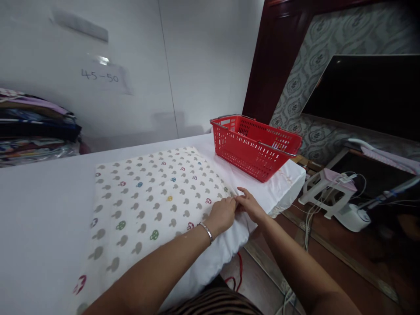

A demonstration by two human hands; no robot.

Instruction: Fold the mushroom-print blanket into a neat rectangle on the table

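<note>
A white cloth [164, 197] printed with grey and coloured mushrooms lies spread flat on the white-covered table. At its right edge, my left hand [223, 214] is closed with its fingers curled on the cloth; a silver bracelet circles that wrist. My right hand [250, 205] meets it there, thumb and fingers pinched at the same edge and one finger raised. The bit of edge between the fingertips is mostly hidden by the hands.
A red plastic basket [252, 151] stands on the table's far right part. Folded clothes [36, 127] are piled at the far left. Past the table's right end, a stool [331, 186] and loose cables [310, 223] are on the floor. A white wall [138, 105] backs the table.
</note>
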